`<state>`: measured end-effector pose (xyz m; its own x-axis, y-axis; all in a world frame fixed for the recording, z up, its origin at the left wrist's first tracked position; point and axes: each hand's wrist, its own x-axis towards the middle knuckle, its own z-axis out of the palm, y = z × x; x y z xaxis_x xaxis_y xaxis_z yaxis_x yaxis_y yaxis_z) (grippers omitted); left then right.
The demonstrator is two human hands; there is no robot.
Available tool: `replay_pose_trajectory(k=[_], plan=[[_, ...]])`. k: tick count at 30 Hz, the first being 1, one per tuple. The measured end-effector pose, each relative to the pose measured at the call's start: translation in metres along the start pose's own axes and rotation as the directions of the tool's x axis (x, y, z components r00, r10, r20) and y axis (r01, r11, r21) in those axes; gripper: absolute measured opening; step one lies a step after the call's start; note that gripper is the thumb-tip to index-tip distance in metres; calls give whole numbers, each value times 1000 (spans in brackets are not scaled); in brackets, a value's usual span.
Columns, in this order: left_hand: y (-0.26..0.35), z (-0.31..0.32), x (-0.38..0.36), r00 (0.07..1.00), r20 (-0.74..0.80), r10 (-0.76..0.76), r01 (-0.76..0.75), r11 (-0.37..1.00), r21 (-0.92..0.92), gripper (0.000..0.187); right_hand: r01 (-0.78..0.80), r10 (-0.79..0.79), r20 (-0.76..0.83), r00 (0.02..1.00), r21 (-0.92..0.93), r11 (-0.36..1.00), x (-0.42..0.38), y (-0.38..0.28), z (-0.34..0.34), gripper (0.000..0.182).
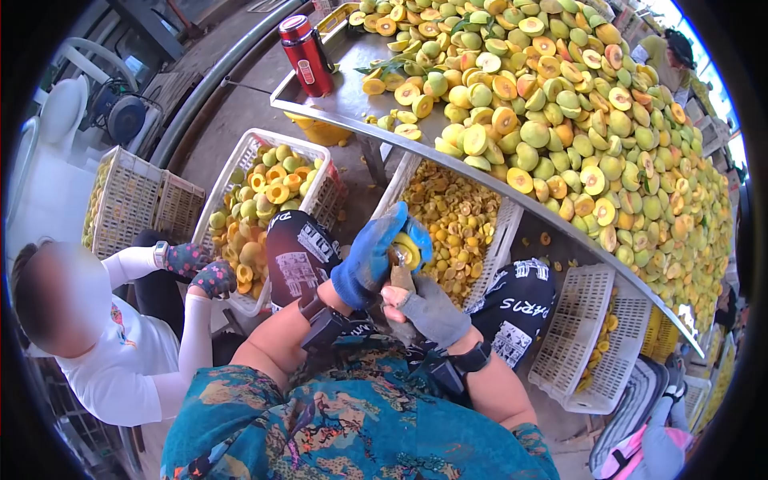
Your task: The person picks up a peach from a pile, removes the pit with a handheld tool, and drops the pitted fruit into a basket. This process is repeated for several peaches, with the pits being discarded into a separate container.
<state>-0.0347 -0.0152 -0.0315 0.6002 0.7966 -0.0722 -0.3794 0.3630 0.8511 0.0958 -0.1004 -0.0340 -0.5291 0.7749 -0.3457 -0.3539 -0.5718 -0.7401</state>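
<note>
My left hand (372, 260), in a blue glove, holds a cut yellow-green fruit half (409, 251) above my lap. Close beside it, my right hand (432, 312), in a grey fingerless glove, is wrapped round the brownish handle of a small tool (402, 277). The tool's metal end meets the fruit. Below and beyond my hands stands a white crate of small orange-yellow pieces (452, 220). A large heap of halved fruit (560, 104) covers the metal table in front.
A red flask (306, 60) stands on the metal table (344, 84). At left, a co-worker (120, 336) in patterned gloves sits beside a white crate of fruit halves (240, 152). Another white crate (572, 332) leans at right. More people are at the right edge.
</note>
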Motion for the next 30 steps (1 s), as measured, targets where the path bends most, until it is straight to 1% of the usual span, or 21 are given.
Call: replay_pose_trajectory(k=[2, 3, 4, 5, 6, 8, 9, 10, 12, 13, 15, 16, 17, 19, 21, 23, 24, 25, 26, 28, 30], plan=[[-8, 2, 8, 986, -146, -82, 57, 985, -163, 49, 92, -131, -103, 986, -321, 942, 5, 3, -8, 30], [-8, -4, 14, 994, -57, -93, 78, 970, -230, 49, 89, -127, -103, 987, -316, 945, 7, 4, -12, 30], [-12, -13, 18, 993, -62, -100, 83, 970, -229, 49, 173, -259, -106, 960, -503, 847, 9, 5, -15, 33], [-17, -22, 22, 972, -112, -208, 159, 925, -345, 50, 238, -387, -81, 918, -669, 704, 10, 5, -17, 35], [-19, -31, 25, 939, -146, -310, 215, 864, -455, 50, 245, -392, -77, 917, -668, 703, 11, 2, -18, 35], [-1, -25, 22, 948, -120, -296, 235, 901, -365, 51, 273, -521, -111, 846, -750, 603, 11, -2, -21, 40], [14, -15, 17, 970, -241, -30, 91, 966, 244, 48, 309, -533, -116, 838, -704, 639, 8, 2, -30, 45], [26, -12, 12, 949, -184, 257, -23, 637, 771, 45, 314, -533, -110, 839, -702, 639, 8, 9, -37, 45], [9, -101, 3, 826, -191, 530, -43, 397, 917, 34, 359, -482, -340, 807, -366, 859, 7, 18, -51, 46], [36, -105, -5, 823, -196, 534, 87, 223, 971, 29, 326, -426, -378, 822, -301, 896, 5, 15, -56, 45], [94, -98, -17, 860, -222, 460, 368, -255, 894, 26, 339, -401, -428, 810, -217, 916, 0, 4, -61, 43], [110, -98, -19, 877, -278, 391, 463, -533, 709, 27, 330, -351, -456, 818, -129, 935, -2, -1, -61, 41], [113, -99, -17, 881, -271, 387, 455, -539, 709, 27, 373, -380, -498, 779, -118, 920, -1, -5, -58, 43], [116, -100, -12, 889, -26, 457, 415, -780, 469, 35, 368, -346, -548, 761, -75, 927, 3, -5, -62, 44], [107, -89, 29, 893, 36, 449, 259, -577, 774, 40, 359, -307, -599, 740, -35, 933, 6, -4, -65, 46], [80, -57, 84, 897, 217, 385, -96, -310, 946, 38, 373, -313, -619, 720, -35, 927, 11, -2, -64, 49], [65, -34, 114, 935, 222, 278, -129, -317, 940, 42, 370, -310, -623, 718, -35, 928, 13, 1, -64, 49], [54, -26, 146, 866, 477, 151, -372, -444, 815, 53, 358, -326, -616, 717, -75, 931, 15, 4, -64, 53], [42, -7, 169, 813, 571, 114, -434, -536, 725, 61, 346, -342, -609, 716, -116, 931, 15, 6, -64, 57], [16, 4, 211, 815, 579, -39, -502, -549, 669, 65, 334, -346, -605, 717, -136, 933, 15, 6, -64, 56], [4, -1, 240, 726, 687, -20, -572, -572, 588, 58, 354, -338, -622, 706, -104, 930, 15, 5, -62, 45]])
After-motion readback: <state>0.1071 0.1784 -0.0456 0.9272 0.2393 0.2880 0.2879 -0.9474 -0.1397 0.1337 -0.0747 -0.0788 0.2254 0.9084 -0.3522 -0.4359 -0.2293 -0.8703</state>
